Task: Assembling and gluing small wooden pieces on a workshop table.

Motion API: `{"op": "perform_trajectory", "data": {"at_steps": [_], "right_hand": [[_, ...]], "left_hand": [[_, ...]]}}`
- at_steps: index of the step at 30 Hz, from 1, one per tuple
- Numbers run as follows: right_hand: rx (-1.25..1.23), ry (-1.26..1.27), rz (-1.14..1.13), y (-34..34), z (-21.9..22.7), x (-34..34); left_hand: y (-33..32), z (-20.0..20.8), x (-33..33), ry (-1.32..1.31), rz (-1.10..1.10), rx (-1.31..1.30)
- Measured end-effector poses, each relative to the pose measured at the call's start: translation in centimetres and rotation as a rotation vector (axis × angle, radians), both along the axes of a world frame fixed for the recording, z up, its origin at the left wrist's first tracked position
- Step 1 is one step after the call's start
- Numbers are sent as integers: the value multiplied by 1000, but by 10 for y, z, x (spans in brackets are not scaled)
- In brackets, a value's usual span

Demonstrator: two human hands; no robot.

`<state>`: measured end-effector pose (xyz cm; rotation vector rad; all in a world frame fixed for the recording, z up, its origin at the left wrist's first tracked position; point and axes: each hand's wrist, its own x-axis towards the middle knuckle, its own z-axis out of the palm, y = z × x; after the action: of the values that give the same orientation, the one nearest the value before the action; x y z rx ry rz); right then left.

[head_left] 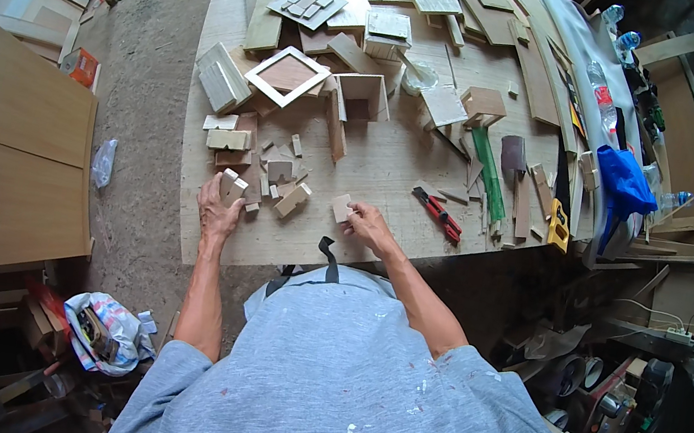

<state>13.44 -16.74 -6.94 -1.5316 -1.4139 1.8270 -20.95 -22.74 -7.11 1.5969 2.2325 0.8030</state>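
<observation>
My left hand [218, 210] is closed around a small wooden block [233, 186] near the table's front left. In my right hand [370, 226], pinched between thumb and fingers, is a small pale wooden piece [342, 208] just above the tabletop. Between the hands lies a notched wooden block [293, 199] with several small offcuts [279, 170] behind it. Beyond my left hand, more blocks [229, 139] are stacked. To the right of my right hand rest red-and-black pliers [437, 213].
The plywood table [384, 269] carries an open wooden box [363, 98], a white square frame [287, 76], and a tub with a stick [419, 78]. A green strip [489, 176], a yellow-handled saw [558, 226] and a blue bag [625, 182] lie at the right. Wooden panels [9, 151] stand at left.
</observation>
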Motion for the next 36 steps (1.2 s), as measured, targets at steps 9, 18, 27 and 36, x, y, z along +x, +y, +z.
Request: {"op": "perform_trajectory", "data": {"at_steps": [9,18,27,36], "right_hand": [[9,-22,15,-2,7,-4],[-300,414,-210,4,26,-12],[-285,478,-112,-5,4,-14],[-239,715,-610,11,-4,16]], "left_hand": [[0,32,27,-261,99,91],[9,63,103,-361,-200,69],[11,3,142,-278,-426,-7],[8,20,137,-136,-578,-11]]}}
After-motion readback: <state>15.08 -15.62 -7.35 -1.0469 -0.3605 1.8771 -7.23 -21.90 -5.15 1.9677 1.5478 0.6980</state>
